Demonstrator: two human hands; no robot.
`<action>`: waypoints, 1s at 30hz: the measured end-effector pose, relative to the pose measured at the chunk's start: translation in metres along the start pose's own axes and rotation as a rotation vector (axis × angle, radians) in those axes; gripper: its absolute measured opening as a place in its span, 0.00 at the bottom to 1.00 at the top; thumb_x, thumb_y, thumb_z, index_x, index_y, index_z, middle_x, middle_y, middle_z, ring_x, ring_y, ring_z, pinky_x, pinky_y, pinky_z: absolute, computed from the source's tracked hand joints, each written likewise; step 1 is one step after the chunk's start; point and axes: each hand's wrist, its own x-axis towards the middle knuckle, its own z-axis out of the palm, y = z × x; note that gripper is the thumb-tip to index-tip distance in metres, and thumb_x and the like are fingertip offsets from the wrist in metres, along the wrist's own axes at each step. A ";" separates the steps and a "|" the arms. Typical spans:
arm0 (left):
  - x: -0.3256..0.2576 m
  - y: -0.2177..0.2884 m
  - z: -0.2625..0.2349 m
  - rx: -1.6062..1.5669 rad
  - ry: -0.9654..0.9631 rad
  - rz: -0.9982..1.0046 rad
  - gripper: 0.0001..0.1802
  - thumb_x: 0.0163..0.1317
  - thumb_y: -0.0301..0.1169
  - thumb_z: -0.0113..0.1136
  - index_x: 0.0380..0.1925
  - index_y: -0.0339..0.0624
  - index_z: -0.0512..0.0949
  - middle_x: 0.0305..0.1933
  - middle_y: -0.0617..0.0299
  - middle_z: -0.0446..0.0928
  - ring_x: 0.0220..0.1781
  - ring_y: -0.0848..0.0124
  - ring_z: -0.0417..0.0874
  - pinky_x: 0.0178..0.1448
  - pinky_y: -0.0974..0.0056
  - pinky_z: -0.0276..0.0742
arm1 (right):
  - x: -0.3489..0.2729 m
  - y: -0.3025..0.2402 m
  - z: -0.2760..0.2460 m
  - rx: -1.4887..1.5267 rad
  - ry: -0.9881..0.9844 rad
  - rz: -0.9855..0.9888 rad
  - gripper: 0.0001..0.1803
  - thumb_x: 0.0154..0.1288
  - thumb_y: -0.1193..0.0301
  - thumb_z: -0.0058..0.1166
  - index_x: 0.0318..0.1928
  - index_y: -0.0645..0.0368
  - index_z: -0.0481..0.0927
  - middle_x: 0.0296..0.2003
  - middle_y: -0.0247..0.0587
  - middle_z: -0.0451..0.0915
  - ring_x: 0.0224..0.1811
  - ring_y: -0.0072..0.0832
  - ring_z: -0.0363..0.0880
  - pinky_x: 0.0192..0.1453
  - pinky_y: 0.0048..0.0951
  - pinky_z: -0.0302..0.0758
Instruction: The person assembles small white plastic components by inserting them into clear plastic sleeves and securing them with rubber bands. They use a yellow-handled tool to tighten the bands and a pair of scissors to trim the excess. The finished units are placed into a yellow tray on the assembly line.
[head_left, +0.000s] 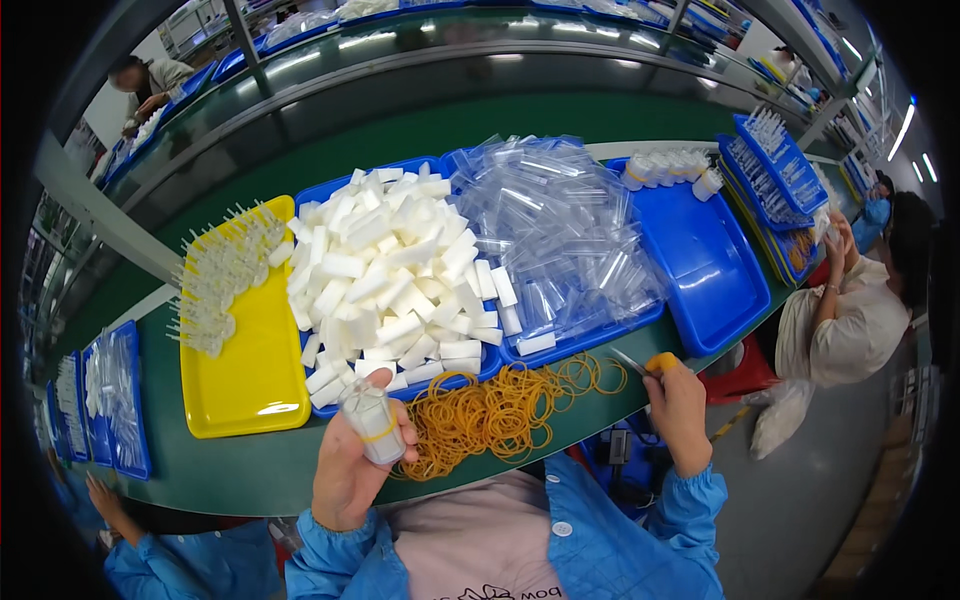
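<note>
The left hand (345,470) holds up a small bundle of clear plastic pieces (372,422) with a yellow rubber band around its middle. The bundle stands nearly upright, just above the near edge of the green bench (240,470). The fingers of this hand are closed around the lower part of the bundle, with the thumb on its right side.

The right hand (678,410) is at the right end of the pile of rubber bands (500,405). Its fingers are closed on a small tool with a yellow handle (655,362) and a thin metal tip that points to the left, towards the bands.

To do this step well, I think the band should sit flat at the middle of the bundle and not be twisted, so that the pieces do not slide out. The grip of the left hand should be firm but not squeeze the thin plastic.

Behind the bands stands a blue tray with white foam blocks (385,270), and to the right of it a heap of clear plastic bags (555,235). On the left is a yellow tray (250,375) with clear pieces at its far end. On the right there is a blue tray (705,265) with small white bottles at its far edge. Another person (850,310) sits at the far right.
</note>
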 end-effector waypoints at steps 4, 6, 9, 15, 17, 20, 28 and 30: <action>0.001 -0.001 -0.002 -0.132 -0.019 -0.112 0.36 0.64 0.45 0.53 0.66 0.37 0.54 0.50 0.50 0.70 0.46 0.59 0.76 0.42 0.61 0.78 | -0.013 -0.009 -0.015 0.116 -0.001 -0.040 0.13 0.54 0.78 0.55 0.41 0.64 0.75 0.32 0.49 0.74 0.33 0.46 0.75 0.35 0.39 0.71; 0.005 0.000 0.000 -0.146 -0.050 -0.185 0.36 0.66 0.46 0.49 0.66 0.37 0.54 0.51 0.49 0.70 0.47 0.57 0.76 0.43 0.60 0.78 | -0.019 -0.015 -0.030 0.250 0.021 -0.022 0.10 0.57 0.77 0.53 0.41 0.64 0.75 0.28 0.46 0.74 0.31 0.39 0.76 0.34 0.34 0.71; 0.004 0.001 0.007 -0.153 -0.113 -0.226 0.38 0.65 0.50 0.48 0.66 0.38 0.52 0.49 0.51 0.71 0.44 0.59 0.77 0.40 0.61 0.76 | -0.026 -0.038 -0.033 0.885 0.220 0.198 0.08 0.67 0.72 0.49 0.39 0.66 0.73 0.27 0.40 0.73 0.29 0.27 0.75 0.35 0.27 0.72; -0.001 -0.004 0.011 0.088 -0.220 -0.206 0.37 0.65 0.53 0.49 0.65 0.41 0.54 0.45 0.59 0.72 0.38 0.72 0.77 0.35 0.71 0.71 | 0.006 -0.131 -0.044 1.526 0.105 -0.060 0.13 0.71 0.67 0.42 0.47 0.64 0.64 0.29 0.47 0.77 0.24 0.27 0.76 0.29 0.27 0.77; -0.004 -0.006 0.016 0.116 -0.212 -0.210 0.37 0.65 0.54 0.49 0.64 0.41 0.55 0.44 0.59 0.72 0.38 0.73 0.76 0.35 0.72 0.71 | 0.020 -0.164 -0.033 1.520 0.000 -0.124 0.10 0.71 0.69 0.41 0.44 0.65 0.66 0.28 0.45 0.77 0.24 0.26 0.76 0.30 0.24 0.76; -0.003 -0.010 0.019 0.112 -0.215 -0.235 0.36 0.65 0.54 0.49 0.63 0.40 0.56 0.44 0.59 0.72 0.38 0.73 0.75 0.35 0.71 0.70 | 0.041 -0.175 -0.018 1.435 -0.173 -0.235 0.09 0.71 0.70 0.40 0.41 0.64 0.69 0.28 0.43 0.78 0.25 0.21 0.76 0.30 0.20 0.75; 0.000 -0.015 0.018 0.012 -0.177 -0.275 0.36 0.64 0.53 0.51 0.61 0.38 0.59 0.46 0.58 0.72 0.40 0.70 0.75 0.38 0.68 0.71 | 0.052 -0.183 -0.003 1.517 -0.284 -0.154 0.11 0.73 0.68 0.39 0.40 0.63 0.68 0.29 0.39 0.77 0.26 0.17 0.75 0.30 0.18 0.74; 0.002 -0.018 0.015 -0.060 -0.167 -0.308 0.34 0.66 0.53 0.47 0.61 0.38 0.60 0.47 0.56 0.72 0.40 0.69 0.75 0.39 0.67 0.71 | 0.051 -0.182 0.000 1.523 -0.270 -0.156 0.11 0.73 0.67 0.39 0.39 0.63 0.68 0.29 0.38 0.77 0.26 0.16 0.74 0.30 0.18 0.73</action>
